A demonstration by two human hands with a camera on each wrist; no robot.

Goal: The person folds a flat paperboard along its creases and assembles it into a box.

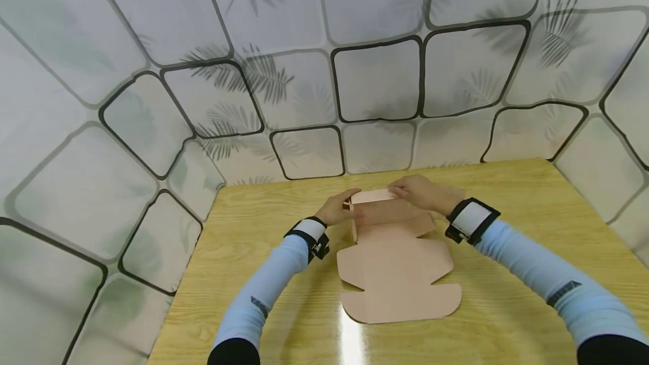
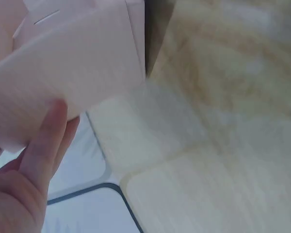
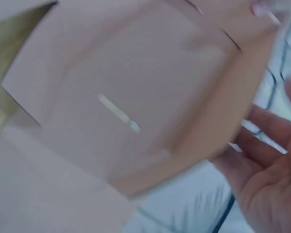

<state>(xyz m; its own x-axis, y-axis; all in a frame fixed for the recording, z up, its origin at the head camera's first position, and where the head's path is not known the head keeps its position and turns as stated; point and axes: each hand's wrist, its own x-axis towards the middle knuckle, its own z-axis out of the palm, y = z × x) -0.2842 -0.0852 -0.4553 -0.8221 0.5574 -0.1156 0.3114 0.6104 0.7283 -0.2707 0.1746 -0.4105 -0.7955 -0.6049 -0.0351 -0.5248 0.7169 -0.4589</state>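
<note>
A pinkish-brown cardboard box (image 1: 398,266), partly folded, lies on the table with its far walls raised and its near lid panel and flaps spread flat. My left hand (image 1: 333,209) holds the raised far left corner. In the left wrist view, an extended finger (image 2: 51,138) lies against the outside of a wall. At the far wall, my right hand (image 1: 421,192) grips the upper edge, fingers over the strip (image 1: 374,196). The right wrist view shows the box's inner floor (image 3: 136,87) with a pale slot, and the thumb near a wall's edge.
The wood-grain table (image 1: 284,308) extends around the box. Behind it and along both sides stand patterned cloth walls (image 1: 377,80) with dark outlines and leaf prints. A bright reflection lies on the table near the front.
</note>
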